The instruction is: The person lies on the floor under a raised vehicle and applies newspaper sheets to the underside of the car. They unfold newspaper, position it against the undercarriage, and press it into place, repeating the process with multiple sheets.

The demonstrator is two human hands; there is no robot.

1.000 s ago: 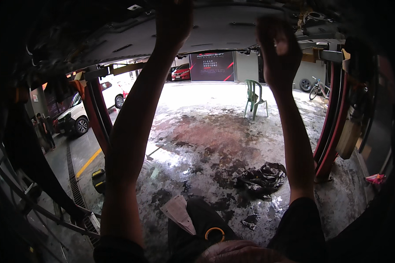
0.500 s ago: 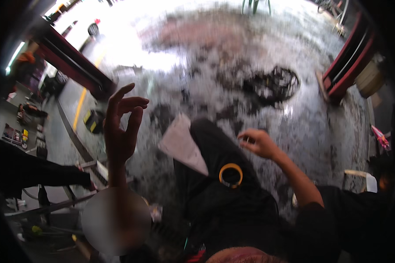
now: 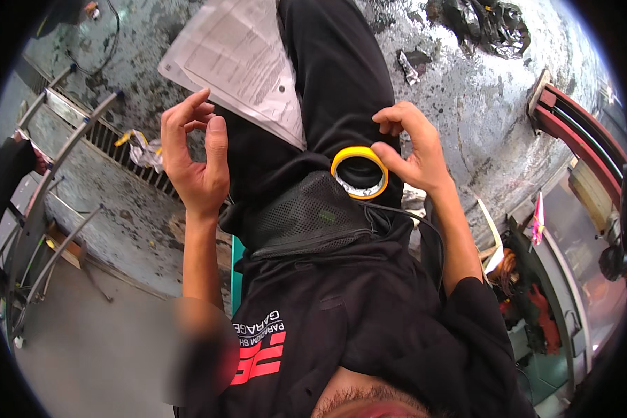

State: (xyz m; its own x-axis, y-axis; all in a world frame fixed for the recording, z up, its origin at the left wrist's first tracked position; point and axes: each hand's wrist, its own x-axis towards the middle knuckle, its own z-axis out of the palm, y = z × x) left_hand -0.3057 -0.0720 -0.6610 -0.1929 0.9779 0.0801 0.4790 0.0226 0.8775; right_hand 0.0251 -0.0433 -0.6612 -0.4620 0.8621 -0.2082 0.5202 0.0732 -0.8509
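Observation:
My left hand (image 3: 195, 153) is raised over my left thigh, fingers curved and apart, with nothing in it. Just beyond it, printed paper sheets (image 3: 237, 66) lie slanted across my left leg. A yellow roll of tape (image 3: 339, 179) rests on my lap, leaning on my right thigh. Beside it hovers my right hand (image 3: 418, 153), fingers bent and thumb spread from them. The thumb tip overlaps the roll's right rim; whether it touches, I cannot tell. Below the roll sits a black mesh pouch (image 3: 306, 212) with a cord.
Crumpled black plastic (image 3: 491, 28) lies on the stained floor at far right, near a red post base (image 3: 557, 111). On the left are a floor grate (image 3: 111, 150), a metal tube frame (image 3: 49, 174) and another person's dark sleeve (image 3: 17, 164). A blurred patch hides the lower left.
The view has tipped down from the workshop floor to my lap. My right hand has come nearer the tape roll. My left hand stays raised and empty.

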